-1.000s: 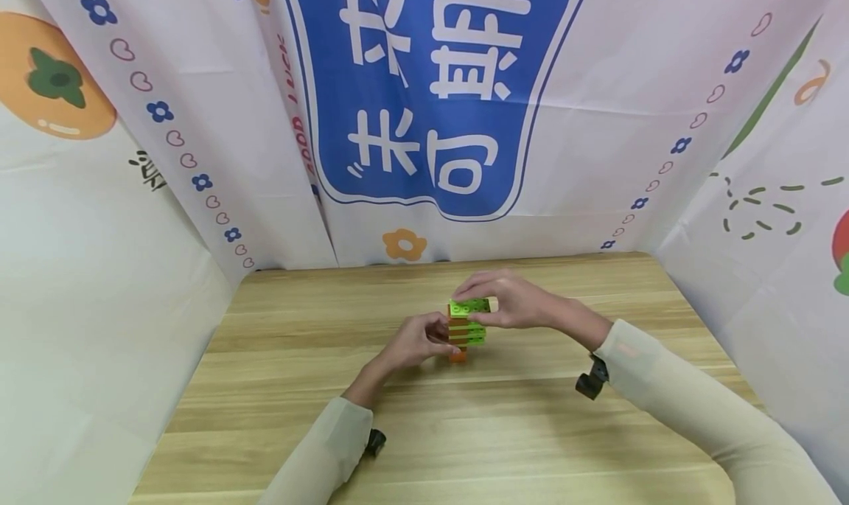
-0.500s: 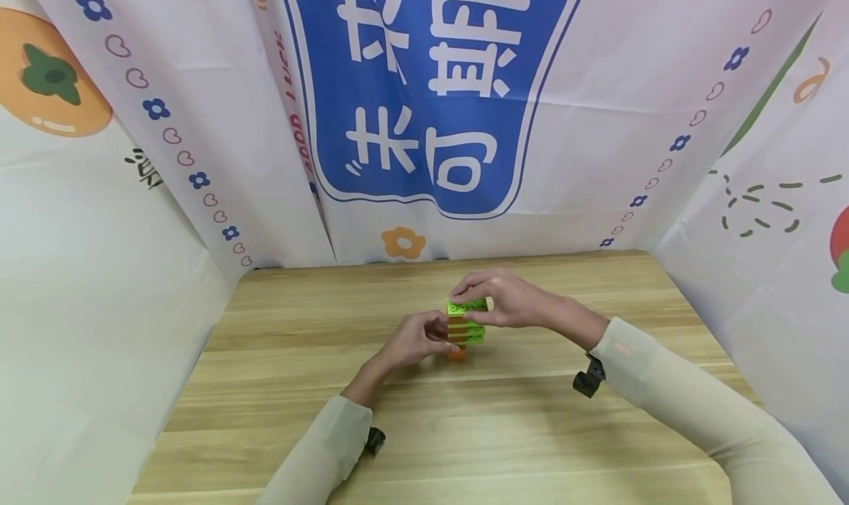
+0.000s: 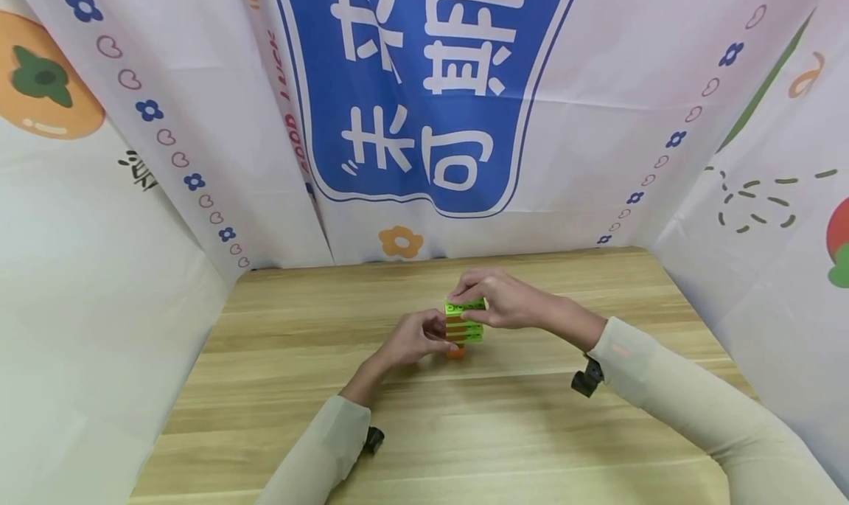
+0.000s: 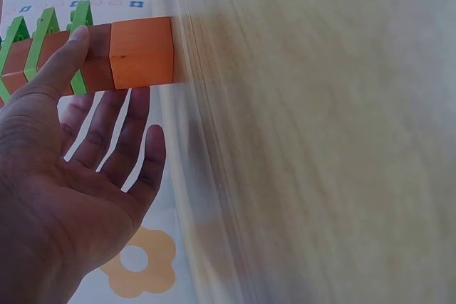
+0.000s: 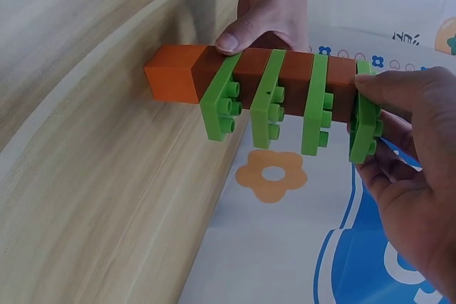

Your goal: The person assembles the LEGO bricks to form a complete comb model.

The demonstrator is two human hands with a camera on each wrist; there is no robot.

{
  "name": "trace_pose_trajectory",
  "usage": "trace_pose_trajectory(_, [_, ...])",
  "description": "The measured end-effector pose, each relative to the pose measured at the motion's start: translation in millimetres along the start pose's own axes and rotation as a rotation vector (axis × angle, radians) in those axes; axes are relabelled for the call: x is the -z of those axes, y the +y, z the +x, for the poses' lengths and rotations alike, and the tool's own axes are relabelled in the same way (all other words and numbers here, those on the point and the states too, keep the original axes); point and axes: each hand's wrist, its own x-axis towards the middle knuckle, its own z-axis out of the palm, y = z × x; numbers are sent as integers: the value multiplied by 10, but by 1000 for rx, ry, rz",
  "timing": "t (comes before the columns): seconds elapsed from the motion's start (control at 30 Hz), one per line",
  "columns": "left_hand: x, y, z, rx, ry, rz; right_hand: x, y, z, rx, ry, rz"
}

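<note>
A stack of toy building bricks stands upright on the table. It has an orange brick (image 5: pixel 171 74) at the bottom, then brown bricks (image 5: pixel 296 76) alternating with thin studded green plates (image 5: pixel 314 115) that jut out to one side. My left hand (image 3: pixel 413 339) holds the stack low down, thumb on the near face and fingers behind. At the top, my right hand (image 3: pixel 507 300) pinches the uppermost green plate (image 5: pixel 365 119) between thumb and fingers. That plate lies against the top brown brick; whether it is fully seated I cannot tell.
The wooden table (image 3: pixel 298 431) runs back to a white printed cloth (image 3: pixel 570 166) with a blue panel. More cloth (image 3: pixel 86 291) hangs at both sides. A small black camera (image 3: pixel 587 380) is strapped to each wrist.
The top green plate has shifted slightly left and lines up more closely with the stack's left edge. Both hands keep nearly the same place; the head view has drifted a little.
</note>
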Motion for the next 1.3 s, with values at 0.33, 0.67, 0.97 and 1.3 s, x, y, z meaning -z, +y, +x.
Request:
trace_pose_trajectory(0.33, [9, -3, -25, -21, 11, -3, -19, -36, 19, -32, -15, 9])
trace_pose_trajectory(0.67, [5, 10, -36, -3, 22, 13, -60, -29, -5, -12, 16, -9])
trace_pose_trajectory(0.97, [4, -3, -22, -11, 21, 32, -107, 32, -57, -27, 48, -3])
trace_pose_trajectory(1.3, [4, 8, -3, 7, 22, 53, -261, 188, -298, -7, 199, 69])
